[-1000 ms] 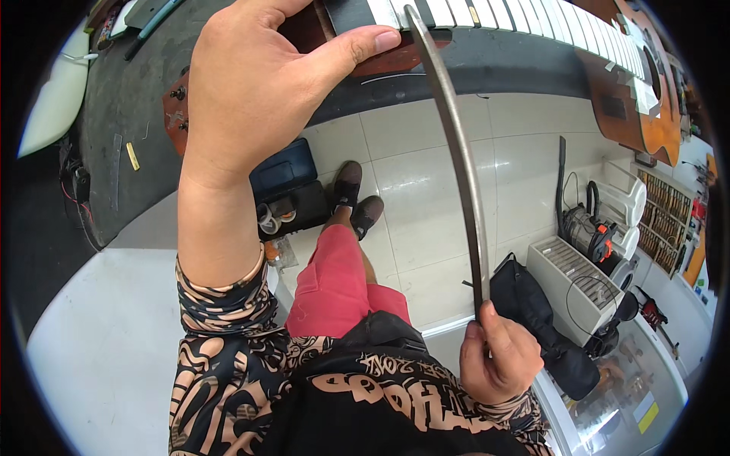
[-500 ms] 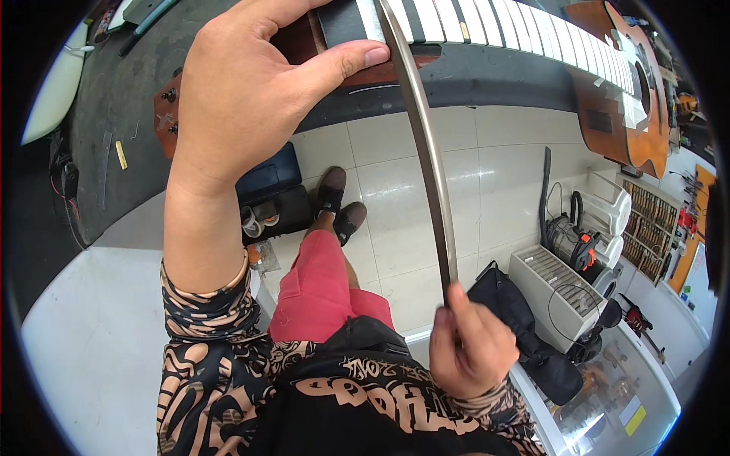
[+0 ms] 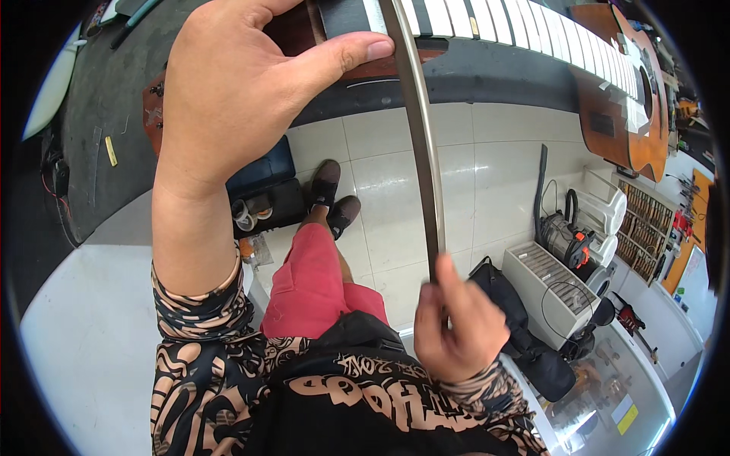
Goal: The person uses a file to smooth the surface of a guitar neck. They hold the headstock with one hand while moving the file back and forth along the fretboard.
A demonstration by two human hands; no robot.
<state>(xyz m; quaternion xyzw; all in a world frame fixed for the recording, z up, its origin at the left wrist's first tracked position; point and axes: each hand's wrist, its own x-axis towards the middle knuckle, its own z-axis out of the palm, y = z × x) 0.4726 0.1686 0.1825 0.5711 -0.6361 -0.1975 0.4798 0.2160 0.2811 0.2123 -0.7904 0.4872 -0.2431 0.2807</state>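
Slippage is the main risk: the right hand (image 3: 456,327) clenches only the near end of the rule (image 3: 422,144), so it could skew across the fretboard (image 3: 487,19). Left hand (image 3: 243,99) steadies the far end, thumb touching the rule's edge. Long axis runs away from the person, far end over the frets.

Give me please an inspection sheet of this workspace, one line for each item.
Surface: dark workbench, guitar neck lying on it.
Job's things: long metal straightedge held over the guitar fretboard.
Clutter: tape rolls and a blue case on the floor.
Fingers: left hand steadies the straightedge's top with the thumb; right hand grips its lower end.
Cables: black cable by the white rack.
Surroundings: white tiled floor, black bag.
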